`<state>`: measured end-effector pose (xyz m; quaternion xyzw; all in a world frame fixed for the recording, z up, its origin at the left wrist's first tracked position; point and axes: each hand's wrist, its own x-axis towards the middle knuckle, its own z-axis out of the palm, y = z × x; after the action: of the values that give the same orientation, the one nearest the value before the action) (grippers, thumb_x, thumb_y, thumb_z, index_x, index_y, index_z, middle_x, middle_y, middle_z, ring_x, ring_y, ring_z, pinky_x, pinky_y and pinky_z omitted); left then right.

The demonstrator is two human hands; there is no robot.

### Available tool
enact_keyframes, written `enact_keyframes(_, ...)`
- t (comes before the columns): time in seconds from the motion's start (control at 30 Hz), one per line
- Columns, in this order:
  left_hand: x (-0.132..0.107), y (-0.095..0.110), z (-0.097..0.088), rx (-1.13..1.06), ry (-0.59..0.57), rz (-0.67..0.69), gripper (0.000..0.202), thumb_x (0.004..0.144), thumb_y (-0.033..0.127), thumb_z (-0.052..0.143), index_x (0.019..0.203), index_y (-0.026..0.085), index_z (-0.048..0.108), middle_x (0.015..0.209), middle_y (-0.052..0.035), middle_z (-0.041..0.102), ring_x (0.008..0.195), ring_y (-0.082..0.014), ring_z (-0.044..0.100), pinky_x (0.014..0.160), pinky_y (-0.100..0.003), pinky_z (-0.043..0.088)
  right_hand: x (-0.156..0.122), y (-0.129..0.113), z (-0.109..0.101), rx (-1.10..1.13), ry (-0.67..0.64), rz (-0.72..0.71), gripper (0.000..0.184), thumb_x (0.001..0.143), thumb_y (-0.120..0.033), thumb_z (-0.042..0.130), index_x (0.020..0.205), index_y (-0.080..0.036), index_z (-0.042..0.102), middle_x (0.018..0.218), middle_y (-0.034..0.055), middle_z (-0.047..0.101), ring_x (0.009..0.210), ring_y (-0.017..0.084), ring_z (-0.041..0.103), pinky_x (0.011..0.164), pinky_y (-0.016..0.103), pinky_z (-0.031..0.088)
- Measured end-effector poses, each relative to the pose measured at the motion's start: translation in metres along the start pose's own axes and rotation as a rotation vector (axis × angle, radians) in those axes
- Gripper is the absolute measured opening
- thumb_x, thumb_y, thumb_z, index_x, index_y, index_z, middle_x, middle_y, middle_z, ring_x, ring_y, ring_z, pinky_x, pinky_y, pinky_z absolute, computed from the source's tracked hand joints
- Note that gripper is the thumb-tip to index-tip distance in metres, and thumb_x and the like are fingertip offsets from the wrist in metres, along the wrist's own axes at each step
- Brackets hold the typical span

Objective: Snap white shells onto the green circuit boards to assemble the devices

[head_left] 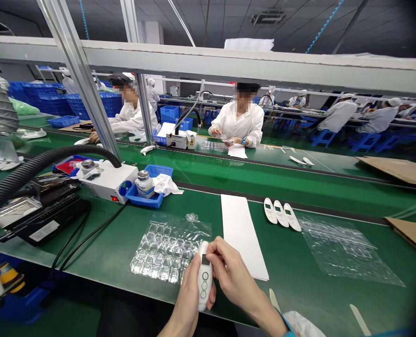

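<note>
My left hand is wrapped round a small white remote-like device with a dark window and round green buttons, held upright near the table's front edge. My right hand pinches the top of the same device with fingertips beside its window. Just behind the hands lies a clear plastic blister tray with many small cells. A white paper strip lies to the right of it. Three white device shells lie side by side further right.
A second clear tray lies at right, cardboard beyond it. At left stand a white machine box, a blue bin with a bottle, a black hose and cables. Other workers in white sit across the green conveyor.
</note>
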<state>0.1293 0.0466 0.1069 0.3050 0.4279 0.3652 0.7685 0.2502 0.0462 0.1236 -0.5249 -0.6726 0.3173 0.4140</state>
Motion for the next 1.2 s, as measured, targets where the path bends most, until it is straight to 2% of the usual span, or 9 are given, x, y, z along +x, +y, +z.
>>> enact_keyframes(0.2, -0.001, 0.000, 0.000, 0.074, 0.007, 0.014, 0.055, 0.085, 0.066, 0.037, 0.062, 0.018, 0.052, 0.038, 0.0036, 0.046, 0.037, -0.0080, 0.040, 0.040, -0.020, 0.029, -0.003, 0.000, 0.003, -0.017, 0.042, -0.012, 0.022, 0.099, -0.022, 0.036, 0.079, -0.021, 0.046, 0.082, 0.0020, 0.048, 0.070, 0.016, 0.050, 0.059, 0.027, 0.040)
enact_keyframes(0.43, 0.001, 0.004, -0.006, 0.209, 0.015, 0.064, 0.057, 0.077, 0.068, 0.050, 0.109, 0.020, 0.051, 0.049, 0.0087, 0.050, 0.033, -0.0081, 0.042, 0.032, -0.018, 0.030, 0.000, 0.019, 0.014, 0.515, 0.082, 0.259, 0.025, 0.096, -0.047, 0.047, 0.092, -0.022, 0.045, 0.049, -0.0089, 0.045, 0.036, 0.011, 0.047, 0.038, 0.021, 0.037)
enact_keyframes(0.53, 0.001, 0.005, -0.008, 0.239, 0.024, 0.099, 0.058, 0.080, 0.068, 0.044, 0.110, 0.019, 0.051, 0.049, 0.0077, 0.052, 0.030, -0.0071, 0.039, 0.030, -0.018, 0.027, 0.000, 0.016, 0.015, 0.533, 0.091, 0.207, 0.028, 0.093, -0.046, 0.053, 0.107, -0.022, 0.051, 0.081, 0.0012, 0.060, 0.044, 0.009, 0.051, 0.039, 0.021, 0.041)
enact_keyframes(0.6, 0.001, 0.003, -0.009, 0.272, 0.014, 0.141, 0.058, 0.080, 0.068, 0.042, 0.110, 0.019, 0.053, 0.049, 0.0070, 0.052, 0.030, -0.0073, 0.038, 0.030, -0.019, 0.026, 0.001, 0.011, 0.015, 0.489, 0.062, 0.146, 0.029, 0.091, -0.042, 0.058, 0.112, -0.022, 0.057, 0.106, 0.0072, 0.055, 0.059, 0.011, 0.056, 0.042, 0.021, 0.043)
enact_keyframes(0.7, 0.003, 0.001, -0.012, 0.352, -0.041, 0.175, 0.058, 0.083, 0.066, 0.039, 0.113, 0.019, 0.054, 0.042, 0.0084, 0.044, 0.029, -0.0086, 0.036, 0.030, -0.020, 0.025, 0.006, 0.010, 0.015, 0.383, 0.102, 0.055, 0.023, 0.092, -0.040, 0.057, 0.089, -0.019, 0.065, 0.094, 0.0064, 0.056, 0.076, 0.017, 0.057, 0.051, 0.021, 0.046)
enact_keyframes(0.87, 0.009, -0.002, -0.019, 0.362, -0.079, 0.146, 0.056, 0.086, 0.065, 0.033, 0.110, 0.018, 0.054, 0.054, 0.0041, 0.055, 0.029, -0.0068, 0.038, 0.028, -0.019, 0.023, 0.018, 0.021, 0.011, 0.509, 0.004, 0.195, 0.035, 0.091, -0.051, 0.053, 0.086, -0.017, 0.064, 0.090, 0.0030, 0.054, 0.039, 0.005, 0.047, 0.029, 0.018, 0.032)
enact_keyframes(1.03, 0.015, -0.008, -0.024, 0.516, -0.114, 0.199, 0.060, 0.087, 0.065, 0.028, 0.100, 0.017, 0.060, 0.048, 0.0039, 0.053, 0.030, -0.0095, 0.041, 0.031, -0.022, 0.029, 0.022, 0.021, 0.010, 0.417, -0.024, 0.179, 0.031, 0.081, -0.042, 0.068, 0.069, -0.016, 0.057, 0.078, -0.0006, 0.052, 0.049, 0.007, 0.048, 0.034, 0.015, 0.036)
enact_keyframes(1.13, 0.020, -0.002, -0.028, 0.679, -0.005, 0.284, 0.059, 0.088, 0.061, 0.030, 0.117, 0.018, 0.057, 0.080, -0.0087, 0.071, 0.069, -0.0216, 0.068, 0.057, -0.029, 0.053, 0.035, 0.031, 0.008, 0.357, -0.024, 0.246, 0.037, 0.084, -0.048, 0.061, 0.065, -0.017, 0.052, 0.065, -0.0019, 0.053, 0.041, 0.008, 0.048, 0.028, 0.015, 0.032)
enact_keyframes(1.2, 0.022, 0.010, -0.032, 0.732, 0.112, 0.390, 0.060, 0.089, 0.059, 0.031, 0.132, 0.019, 0.046, 0.122, -0.0144, 0.064, 0.114, -0.0266, 0.058, 0.091, -0.038, 0.050, 0.056, 0.048, -0.002, 0.352, 0.008, 0.339, 0.038, 0.082, -0.052, 0.060, 0.069, -0.018, 0.053, 0.053, -0.0036, 0.053, 0.032, 0.009, 0.046, 0.024, 0.016, 0.030)
